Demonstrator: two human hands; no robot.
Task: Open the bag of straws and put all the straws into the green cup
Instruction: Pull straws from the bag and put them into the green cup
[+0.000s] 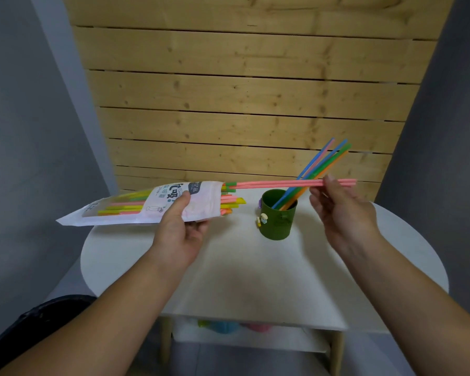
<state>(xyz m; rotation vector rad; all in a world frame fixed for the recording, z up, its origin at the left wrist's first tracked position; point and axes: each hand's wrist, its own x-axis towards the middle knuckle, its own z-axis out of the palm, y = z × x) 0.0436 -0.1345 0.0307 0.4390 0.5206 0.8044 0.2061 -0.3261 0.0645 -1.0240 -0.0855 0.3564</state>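
bag (136,207) left of cup (278,221) on table (255,267), straws (318,169) in cup

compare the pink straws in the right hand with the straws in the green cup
The pink straws lie level, pinched by the right hand; the cup straws lean in the green cup, untouched. The pink straws are one colour; the cup straws are blue, pink, green, orange. Both are long and thin.
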